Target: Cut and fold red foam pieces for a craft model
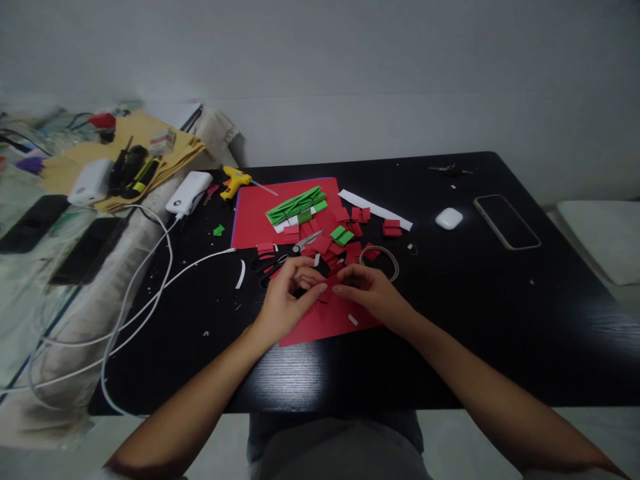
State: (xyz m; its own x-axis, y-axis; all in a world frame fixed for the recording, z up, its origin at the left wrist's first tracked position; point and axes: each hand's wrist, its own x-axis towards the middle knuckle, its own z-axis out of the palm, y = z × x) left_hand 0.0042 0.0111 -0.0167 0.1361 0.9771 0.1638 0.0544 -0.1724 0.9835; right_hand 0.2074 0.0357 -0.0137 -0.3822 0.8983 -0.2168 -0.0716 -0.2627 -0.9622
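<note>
Between my two hands is a small red paper piece (327,288), pinched at its left side by my left hand (295,293) and at its right side by my right hand (367,290). Beneath them lies a red sheet (310,328) with a small white strip (353,320). Folded red pieces (392,228) and a green folded piece (342,235) are scattered just beyond my fingers. Scissors (306,243) lie beside my left hand, their handles partly hidden. A tape roll (395,261) sits behind my right hand.
Pleated green paper (296,204) rests on another red sheet (253,217). A yellow glue gun (234,181), a white power bank (189,192) and looping white cables (170,267) are at left. A white case (449,219), a phone (507,221) and keys (450,169) lie at right.
</note>
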